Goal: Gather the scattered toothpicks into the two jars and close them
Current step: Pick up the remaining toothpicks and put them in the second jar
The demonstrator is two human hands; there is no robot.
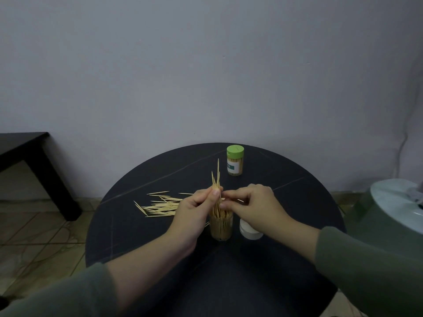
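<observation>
1. A bundle of toothpicks (216,179), thin pale wooden slivers with sharp tips, stands upright with its lower ends inside an open clear jar (221,227) near the middle of the table; the tips fan out above the fingers
2. The left hand (196,210) pinches this bundle between thumb and curled fingers, just above the jar mouth
3. The right hand (249,205) has its fingers curled, with thumb and forefinger pinched at the bundle's right side; whether it actually grips a toothpick cannot be told
4. A white round lid (250,231) lies just right of the open jar, partly under the right wrist
5. Loose toothpicks (158,205) lie scattered in a flat heap left of the hands, mostly pointing sideways
6. A second jar (235,160), cylindrical with a green cap and a label, stands closed and upright at the far edge, well apart from the hands
7. The table (142,243) is round, matt black, with faint pale lines across it
8. Both sleeves are dull green
9. Around it: a plain grey wall (206,65), a tiled floor (34,229), a dark low table (25,145) at left, and a green and white rounded object (389,207) at right
</observation>
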